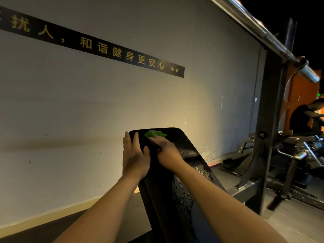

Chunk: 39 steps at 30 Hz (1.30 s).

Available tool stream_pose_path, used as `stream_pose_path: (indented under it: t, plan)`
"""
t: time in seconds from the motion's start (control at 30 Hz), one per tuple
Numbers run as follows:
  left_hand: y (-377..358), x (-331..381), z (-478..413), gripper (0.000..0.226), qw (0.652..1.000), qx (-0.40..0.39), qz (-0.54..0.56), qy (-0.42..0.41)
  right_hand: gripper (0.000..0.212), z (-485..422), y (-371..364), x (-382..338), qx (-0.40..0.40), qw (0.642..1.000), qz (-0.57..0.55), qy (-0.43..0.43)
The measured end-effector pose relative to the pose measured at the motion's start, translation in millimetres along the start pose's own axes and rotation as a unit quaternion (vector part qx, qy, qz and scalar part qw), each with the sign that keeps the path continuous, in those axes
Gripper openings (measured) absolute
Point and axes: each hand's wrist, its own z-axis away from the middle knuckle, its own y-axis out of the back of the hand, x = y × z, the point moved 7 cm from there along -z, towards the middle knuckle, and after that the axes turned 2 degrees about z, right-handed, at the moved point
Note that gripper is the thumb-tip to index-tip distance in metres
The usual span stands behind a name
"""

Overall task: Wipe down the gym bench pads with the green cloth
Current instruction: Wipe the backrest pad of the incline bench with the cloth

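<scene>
Head cam looks down along a black, sloped bench pad [164, 207] that stands close to a grey wall [87, 102]. The green cloth [155, 133] sits right up near the pad's top edge, bunched under the fingertips of the right hand [166, 151], with a crumpled bit poking out past them. That hand is smeared with blur, so I honestly can't tell if its grip is pinched on the cloth or if the fingers just lie flat and push it. Either way it bears down on the cloth against the pad.

The left hand [135, 155] is on the pad's left edge, fingers straight and together up along the side, thumb on the face, grip loose and holding nothing. My guess is it's there to brace the pad (and the person's own lean) while the other hand scrubs.

Lower down, the pad's right half shines with wet beads [184, 195], so I'd say the top is the bit in hand and the lower stretch is left to do. Starting high makes sense, since any drips run downhill.

Off to the right there's a barbell [273, 41] on a dark rack upright [270, 111], and another person [301, 118] seated at a machine, well apart from the pad.
</scene>
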Motion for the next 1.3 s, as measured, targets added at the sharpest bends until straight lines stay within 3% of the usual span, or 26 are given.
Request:
stream_pose_path:
  t: [0.17, 0.3, 0.4, 0.5, 0.7, 0.8, 0.87, 0.97, 1.1, 1.17, 1.3]
  plan:
    - [0, -1, -1, 0.058, 1.000, 0.002, -0.014, -0.002, 0.060, -1, 8, 7, -0.039, 0.998, 0.020, 0.043]
    - [-1, -2, -2, 0.051, 1.000, -0.005, -0.026, -0.015, 0.042, 3, 46, 78, 0.058, 0.993, 0.050, -0.088]
    - [-2, 1, 0, 0.049, 0.999, -0.009, -0.033, -0.017, 0.044, 3, 53, 101, 0.085, 0.981, 0.036, -0.168]
    - [-2, 2, 0, 0.049, 0.999, -0.010, -0.027, -0.015, 0.052, -9, 42, 83, 0.096, 0.976, 0.045, -0.190]
    - [2, 4, 0, 0.058, 1.000, 0.014, -0.002, -0.014, 0.063, -24, 3, 1, -0.001, 0.999, 0.016, -0.031]
    - [2, 3, -2, 0.063, 1.000, 0.020, 0.015, -0.014, 0.065, -14, -2, 1, -0.061, 0.997, 0.013, 0.046]
    - [0, 1, -1, 0.063, 1.000, 0.018, 0.010, -0.016, 0.061, -11, 9, 29, -0.061, 0.997, 0.029, 0.031]
    - [0, 1, -1, 0.063, 0.999, 0.025, 0.014, -0.024, 0.053, -12, 34, 77, 0.033, 0.997, 0.014, -0.068]
    - [3, 3, 1, 0.068, 0.998, 0.033, 0.043, -0.016, 0.052, -18, 30, 68, 0.060, 0.990, 0.043, -0.119]
    - [6, 5, 5, 0.072, 0.997, 0.035, 0.064, 0.000, 0.056, -17, 16, 37, 0.046, 0.994, 0.019, -0.100]
    - [13, 0, 13, 0.077, 0.991, 0.040, 0.096, 0.087, 0.061, 1, -12, -20, -0.014, 0.999, 0.019, 0.029]
